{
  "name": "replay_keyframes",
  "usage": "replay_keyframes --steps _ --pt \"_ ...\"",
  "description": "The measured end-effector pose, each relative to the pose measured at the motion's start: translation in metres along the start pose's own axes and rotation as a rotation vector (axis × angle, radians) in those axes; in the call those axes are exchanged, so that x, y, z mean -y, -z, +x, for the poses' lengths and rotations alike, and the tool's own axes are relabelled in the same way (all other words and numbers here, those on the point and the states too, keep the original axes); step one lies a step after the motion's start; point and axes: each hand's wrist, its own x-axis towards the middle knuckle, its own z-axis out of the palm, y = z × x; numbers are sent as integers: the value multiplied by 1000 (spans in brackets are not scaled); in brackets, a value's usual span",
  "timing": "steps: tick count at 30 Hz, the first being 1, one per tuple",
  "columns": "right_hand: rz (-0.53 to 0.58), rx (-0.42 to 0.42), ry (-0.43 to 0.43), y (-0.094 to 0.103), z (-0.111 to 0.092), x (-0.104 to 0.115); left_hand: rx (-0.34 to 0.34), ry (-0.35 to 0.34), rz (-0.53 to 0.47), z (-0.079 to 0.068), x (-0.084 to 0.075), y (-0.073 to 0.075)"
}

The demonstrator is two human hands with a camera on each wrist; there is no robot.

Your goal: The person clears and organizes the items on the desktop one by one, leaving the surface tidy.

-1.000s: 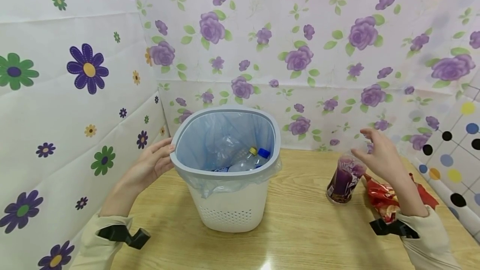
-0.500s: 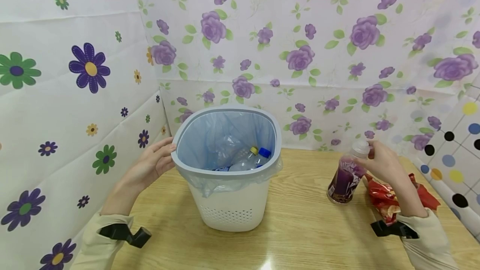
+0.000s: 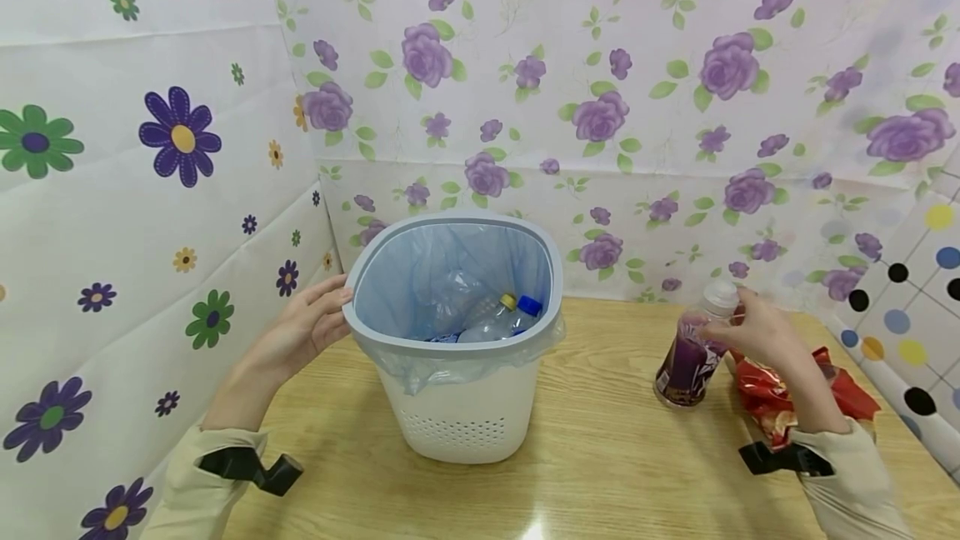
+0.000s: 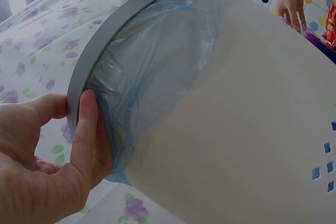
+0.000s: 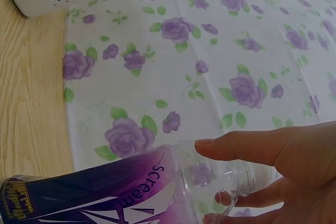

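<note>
My left hand (image 3: pixel 300 327) pinches the left rim of a cream trash bin (image 3: pixel 465 398) with a grey-blue rim. In the left wrist view, the thumb is on the rim and the fingers press against the blue bin liner (image 4: pixel 157 66) below it. A bottle (image 3: pixel 684 367) with a purple label and a white cap stands on the table to the right. Its clear upper part lies between the thumb and fingers of my right hand (image 3: pixel 761 336), which grips it just below the cap. In the right wrist view, "scream" is legible on the bottle (image 5: pixel 131 192).
Inside the bin lie plastic bottles, one with a yellow cap (image 3: pixel 507 301) and one with a blue cap (image 3: pixel 529 305). A crumpled red snack bag (image 3: pixel 772 394) lies beside the purple bottle, partly behind my right forearm. Flower-patterned sheets (image 3: pixel 465 90) enclose the wooden table (image 3: pixel 600 457).
My right hand has lowered from above the bottle and closed around its upper part. The bottle stays in place, and my left hand keeps its hold on the bin rim.
</note>
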Motion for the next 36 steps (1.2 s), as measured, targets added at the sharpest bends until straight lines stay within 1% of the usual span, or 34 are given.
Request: replay_keyframes --steps 7,16,23,32,36 --pt "42 -3 -9 -3 2 -3 -3 3 3 0 0 -1" --pt "28 -26 -13 -4 2 -4 2 0 1 0 0 0" --pt "35 -54 6 -3 1 1 3 -12 0 -1 0 0" --pt "76 -53 -28 2 0 7 -1 -4 1 -1 0 0" --pt "92 -76 -18 4 -1 12 -4 -4 -4 -1 0 0"
